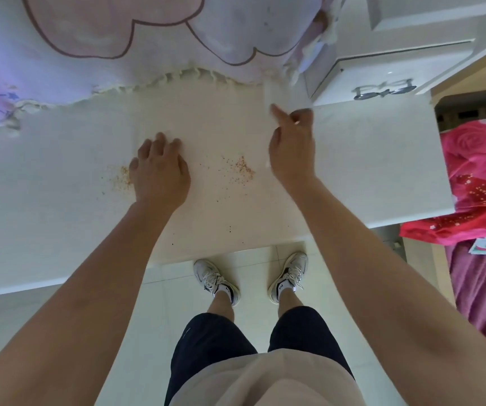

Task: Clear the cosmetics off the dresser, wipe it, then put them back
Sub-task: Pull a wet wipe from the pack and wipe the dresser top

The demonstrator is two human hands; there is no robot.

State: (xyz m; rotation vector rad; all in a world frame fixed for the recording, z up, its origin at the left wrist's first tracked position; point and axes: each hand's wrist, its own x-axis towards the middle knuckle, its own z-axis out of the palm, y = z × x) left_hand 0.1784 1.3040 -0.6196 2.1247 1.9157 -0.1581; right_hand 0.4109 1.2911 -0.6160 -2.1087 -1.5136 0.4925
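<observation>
dresser top (367, 159): white, with no bottles or jars that i can see, so the cosmetics look already cleared off; where they sit now is out of view.
specks (243, 168): orange-brown grit scattered mid-top, with a second patch just beside the left thumb. that's what the wipe is for, i'd say.
left hand (159, 168): palm down, fingers loosely bent and resting on the top, gripping nothing; it looks placed to brace, or to sweep the grit together.
right hand (293, 148): lifted off the surface, forefinger out, other fingers curled in. it's blurred, with a pale streak beside it, so i can't tell whether it pinches a wipe or nothing.
fringed cloth (148, 39): pink and lilac, draped at the back with its edge lying on the top; it probably needs lifting for a full wipe.
drawer box (382, 83): white with a bow-shaped handle, back right, with a tissue (321, 39) just behind it.
step: wiping, barely begun judging by the grit.
</observation>
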